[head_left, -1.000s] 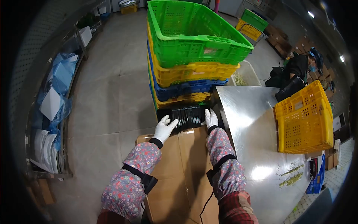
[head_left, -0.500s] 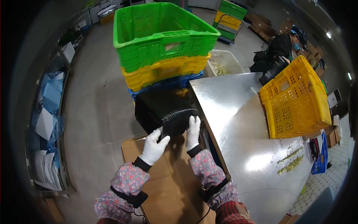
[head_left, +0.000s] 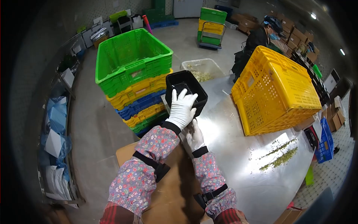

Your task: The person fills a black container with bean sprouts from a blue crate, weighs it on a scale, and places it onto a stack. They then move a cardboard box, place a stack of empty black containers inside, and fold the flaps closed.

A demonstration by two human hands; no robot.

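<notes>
A black plastic bin (head_left: pixel 199 88) is tilted with its opening towards me, between the crate stack and the metal table. My left hand (head_left: pixel 181 110), in a white glove, reaches over its near wall. The fingers are spread inside the opening and the thumb lies outside, so the wall is between them. Below the bin's lower corner, my right hand (head_left: pixel 195 136), also gloved, has its thumb raised against the underside; its other fingers are partly hidden. Under my forearms lies a brown cardboard box (head_left: pixel 164 201).
Stacked crates, green (head_left: pixel 134 74) on top, stand left of the bin. A yellow crate (head_left: pixel 276 97) stands tilted on the metal table (head_left: pixel 220 149), near green plant scraps (head_left: pixel 280 157). Behind are a pale tub (head_left: pixel 216 67) and a person (head_left: pixel 253 43) in dark clothes.
The black bin has turned from showing its outside to showing its opening. My left hand has moved up onto its opening, the right hand to below it. My view has shifted.
</notes>
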